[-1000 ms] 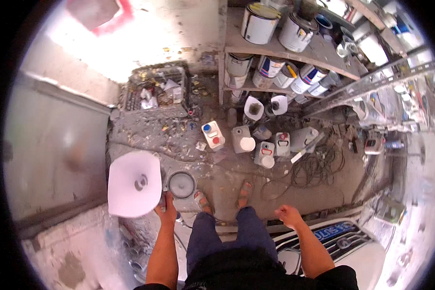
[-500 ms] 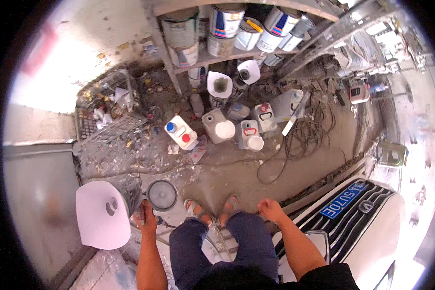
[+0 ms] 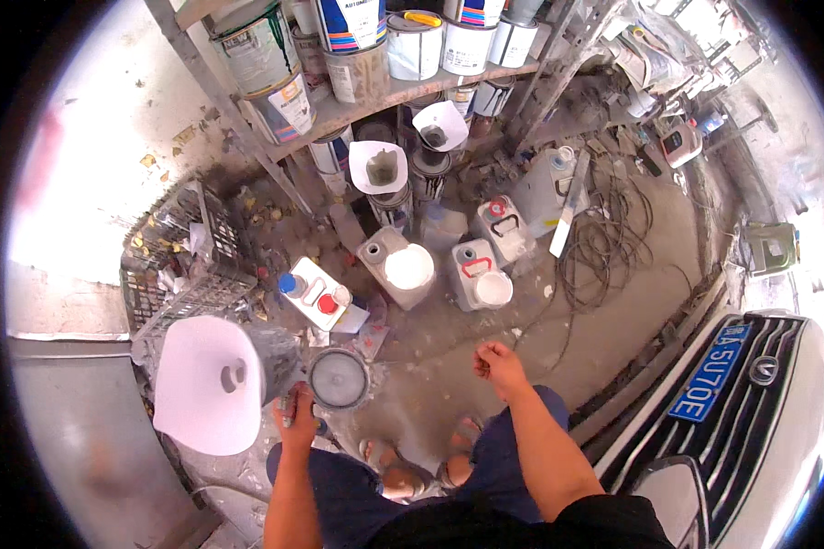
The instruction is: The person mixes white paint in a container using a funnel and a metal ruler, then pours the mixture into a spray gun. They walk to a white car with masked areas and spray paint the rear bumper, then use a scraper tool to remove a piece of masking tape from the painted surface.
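At the lower left, my left hand is wrapped round the grip of what looks like a spray gun, with a round grey lidded cup just ahead of the fingers. Beside that hand, a wide white collar sits tilted on a greyish container. Whether the hand also holds this container is hidden. My right hand hangs over the floor right of centre, fingers curled in, nothing visible in them.
White jugs stand on the dirty floor near a coiled hose. A shelf of paint cans lies beyond. A black crate is at left, a car front at right. Two white-collared cans stand below the shelf.
The view has shifted toward the shelf, so floor things sit lower. My left hand, the grey cup and the white collar have moved a little right together; my right hand has come up and forward.
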Demonstrator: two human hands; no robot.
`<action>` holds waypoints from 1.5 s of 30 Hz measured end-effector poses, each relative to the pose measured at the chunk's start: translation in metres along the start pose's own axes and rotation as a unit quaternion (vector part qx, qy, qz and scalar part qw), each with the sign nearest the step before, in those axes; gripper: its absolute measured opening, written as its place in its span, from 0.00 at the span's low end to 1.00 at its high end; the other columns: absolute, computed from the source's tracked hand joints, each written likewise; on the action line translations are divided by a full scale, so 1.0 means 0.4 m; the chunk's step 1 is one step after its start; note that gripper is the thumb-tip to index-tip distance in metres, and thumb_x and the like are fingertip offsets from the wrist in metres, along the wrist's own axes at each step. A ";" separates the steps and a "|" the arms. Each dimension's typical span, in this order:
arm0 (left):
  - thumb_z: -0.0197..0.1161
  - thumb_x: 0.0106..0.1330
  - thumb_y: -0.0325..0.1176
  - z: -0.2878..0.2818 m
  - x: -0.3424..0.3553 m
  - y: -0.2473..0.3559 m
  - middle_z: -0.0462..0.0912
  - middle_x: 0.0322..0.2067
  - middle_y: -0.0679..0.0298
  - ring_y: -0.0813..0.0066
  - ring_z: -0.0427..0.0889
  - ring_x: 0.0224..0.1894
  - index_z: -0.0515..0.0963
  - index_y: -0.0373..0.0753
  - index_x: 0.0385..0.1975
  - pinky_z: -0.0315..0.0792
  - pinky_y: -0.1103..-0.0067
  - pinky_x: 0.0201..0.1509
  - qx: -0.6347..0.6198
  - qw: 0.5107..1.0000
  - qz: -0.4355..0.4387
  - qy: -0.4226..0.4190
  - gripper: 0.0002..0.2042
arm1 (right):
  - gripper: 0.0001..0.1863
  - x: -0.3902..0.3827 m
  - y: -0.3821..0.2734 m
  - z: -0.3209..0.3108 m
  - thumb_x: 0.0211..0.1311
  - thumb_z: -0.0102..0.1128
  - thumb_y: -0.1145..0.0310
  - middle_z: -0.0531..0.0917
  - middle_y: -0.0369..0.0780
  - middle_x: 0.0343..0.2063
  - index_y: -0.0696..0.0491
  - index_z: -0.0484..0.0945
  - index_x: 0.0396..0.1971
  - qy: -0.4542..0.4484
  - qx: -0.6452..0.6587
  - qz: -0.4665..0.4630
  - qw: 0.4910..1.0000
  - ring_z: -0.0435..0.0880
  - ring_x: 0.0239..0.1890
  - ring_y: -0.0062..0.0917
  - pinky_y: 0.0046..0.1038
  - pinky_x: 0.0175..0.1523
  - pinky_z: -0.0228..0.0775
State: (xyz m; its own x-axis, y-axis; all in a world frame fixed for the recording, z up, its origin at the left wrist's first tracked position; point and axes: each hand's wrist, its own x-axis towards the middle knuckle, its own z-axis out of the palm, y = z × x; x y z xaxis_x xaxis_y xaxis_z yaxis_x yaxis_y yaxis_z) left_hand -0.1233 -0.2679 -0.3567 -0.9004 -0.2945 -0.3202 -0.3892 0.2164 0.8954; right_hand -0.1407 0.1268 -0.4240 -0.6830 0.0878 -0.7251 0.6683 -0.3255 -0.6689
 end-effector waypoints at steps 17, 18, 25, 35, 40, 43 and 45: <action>0.60 0.61 0.26 0.087 -0.010 -0.178 0.76 0.25 0.67 0.80 0.73 0.28 0.74 0.33 0.32 0.68 0.82 0.32 -0.149 0.988 0.017 0.020 0.04 | 0.06 0.079 0.025 0.024 0.63 0.54 0.68 0.78 0.37 0.31 0.52 0.73 0.38 -0.043 0.096 -0.011 0.994 0.76 0.30 0.23 0.27 0.35 0.71; 0.59 0.61 0.27 0.087 -0.009 -0.177 0.75 0.23 0.68 0.81 0.72 0.27 0.73 0.34 0.31 0.67 0.81 0.30 -0.145 0.988 0.044 0.031 0.04 | 0.06 0.081 0.026 0.016 0.62 0.55 0.68 0.78 0.37 0.30 0.52 0.73 0.37 -0.033 0.114 -0.001 0.993 0.76 0.30 0.23 0.27 0.35 0.71; 0.60 0.60 0.29 0.093 0.005 -0.198 0.75 0.23 0.68 0.81 0.73 0.28 0.73 0.34 0.31 0.69 0.81 0.32 -0.110 0.993 0.018 0.035 0.06 | 0.06 0.086 0.025 0.015 0.61 0.56 0.66 0.79 0.36 0.28 0.52 0.73 0.34 0.009 0.112 0.029 0.993 0.77 0.29 0.23 0.27 0.34 0.72; 0.62 0.61 0.33 0.099 0.017 -0.249 0.76 0.25 0.69 0.82 0.72 0.26 0.73 0.37 0.35 0.64 0.84 0.28 -0.187 0.980 0.058 0.021 0.08 | 0.09 0.099 -0.034 0.133 0.62 0.54 0.66 0.79 0.36 0.31 0.53 0.74 0.39 -0.067 0.068 -0.003 0.995 0.77 0.31 0.22 0.28 0.36 0.72; 0.61 0.61 0.31 0.098 0.017 -0.221 0.75 0.24 0.69 0.81 0.72 0.26 0.73 0.36 0.31 0.66 0.81 0.30 -0.117 0.991 0.065 0.023 0.06 | 0.12 0.107 -0.071 0.224 0.62 0.56 0.64 0.78 0.37 0.35 0.53 0.72 0.41 -0.097 0.070 -0.033 0.992 0.77 0.31 0.22 0.27 0.36 0.73; 0.61 0.61 0.29 0.093 0.014 -0.211 0.75 0.24 0.69 0.81 0.72 0.27 0.73 0.36 0.31 0.66 0.80 0.30 -0.107 0.992 0.070 0.011 0.05 | 0.12 0.116 -0.082 0.266 0.62 0.56 0.64 0.77 0.36 0.35 0.53 0.71 0.41 -0.115 0.077 -0.040 0.990 0.77 0.32 0.23 0.26 0.36 0.73; 0.61 0.61 0.29 0.090 0.014 -0.209 0.75 0.24 0.68 0.82 0.72 0.27 0.73 0.36 0.31 0.67 0.80 0.31 -0.112 0.991 0.071 0.003 0.05 | 0.12 0.124 -0.085 0.291 0.62 0.56 0.64 0.76 0.36 0.35 0.54 0.71 0.40 -0.115 0.083 -0.034 0.989 0.77 0.33 0.23 0.26 0.35 0.73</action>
State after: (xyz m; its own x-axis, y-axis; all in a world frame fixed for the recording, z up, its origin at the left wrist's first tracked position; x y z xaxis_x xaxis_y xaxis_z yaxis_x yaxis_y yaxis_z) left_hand -0.1026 -0.2543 -0.4446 -0.9417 -0.2810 -0.1850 -0.2054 0.0444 0.9777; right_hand -0.2316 0.0327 -0.4181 -0.7865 -0.0952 -0.6103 0.5737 -0.4787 -0.6646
